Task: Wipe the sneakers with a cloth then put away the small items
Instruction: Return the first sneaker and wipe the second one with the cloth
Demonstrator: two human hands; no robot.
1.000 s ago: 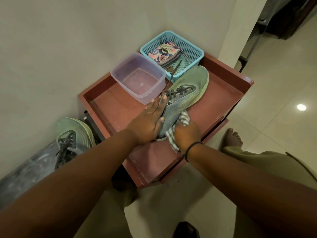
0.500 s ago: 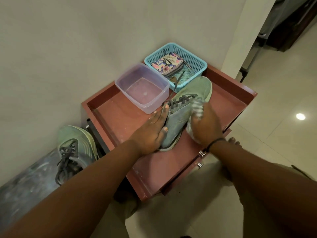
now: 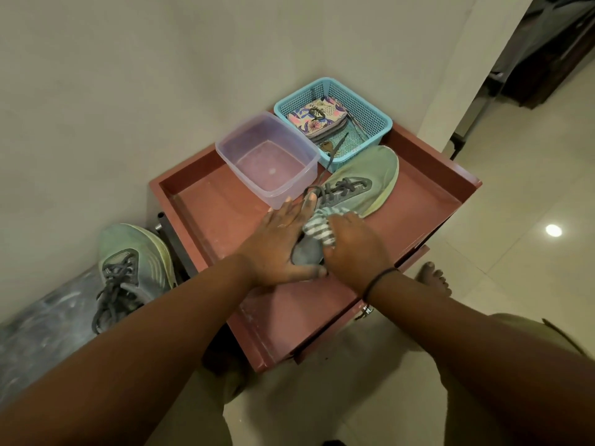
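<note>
1. The left hand (image 3: 279, 249) lies flat and spread against the near side of the sneaker (image 3: 349, 194), fingers straight toward the laces and thumb tucked round the heel end; I judge this is to brace the shoe so that it does not slide under the rubbing.
2. The right hand (image 3: 354, 252) is curled over a bunched cloth (image 3: 318, 229) and presses it onto the collar and heel of the same sneaker, so the wiping step looks to be underway.
3. The cloth is soft woven fabric in pale and dark stripes, crumpled into folds between the two hands.
4. The sneaker, under and just beyond both hands, has a dull green fabric toe, a greyer midsection, dark cord laces and a thick pale sole; it rests on its side on the red-brown cabinet top (image 3: 206, 214), whose raised lip frames it.
5. Just past the left fingertips sits a clear, rounded-square plastic tub (image 3: 225, 149).
6. Beyond it, a blue mesh basket (image 3: 380, 120) holds a floral wallet (image 3: 317, 119) and other small items I cannot tell apart.
7. Well to the left of the left forearm, lower down, lies the second sneaker (image 3: 132, 268), matching and laced, apparently awaiting its turn.
</note>
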